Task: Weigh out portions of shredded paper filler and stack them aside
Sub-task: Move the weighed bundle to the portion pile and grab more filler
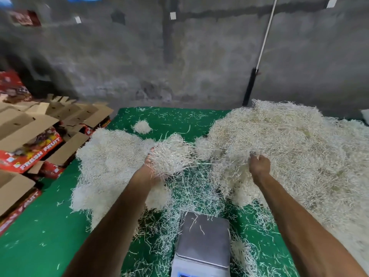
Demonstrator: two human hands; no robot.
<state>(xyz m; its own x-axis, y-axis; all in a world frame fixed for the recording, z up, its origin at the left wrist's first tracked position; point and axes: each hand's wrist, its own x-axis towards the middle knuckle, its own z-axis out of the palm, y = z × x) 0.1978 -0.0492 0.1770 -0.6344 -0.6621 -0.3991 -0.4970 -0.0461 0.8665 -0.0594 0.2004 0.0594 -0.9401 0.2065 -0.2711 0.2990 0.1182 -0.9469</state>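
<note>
Two bare hands are reaching forward over a green cloth-covered table (50, 236). The left hand (152, 166) is lying partly buried under a loose clump of white shredded paper filler (171, 156), so its fingers are hidden; it seems to be holding the clump, but I cannot tell how tightly. The right hand (259, 164) is curling its fingers into the near edge of the big heap of white shredded paper (289, 148), grasping a tuft of it. Thin strands are stretching between the clump and the heap.

A lower pile of white shredded paper (107, 162) is lying on the left side of the table, and a tiny tuft (142, 126) is sitting apart, farther back. Loose scraps are lying all over the green cloth.

A small scale with a shiny metal plate (203, 238) is sitting near the bottom edge, between the forearms, with only a few strands on it. Its display is cut off at the bottom.

Red and brown cardboard fruit boxes (30, 140) are leaning at the far left, partly blurred. A grey concrete wall (179, 56) is standing behind.
</note>
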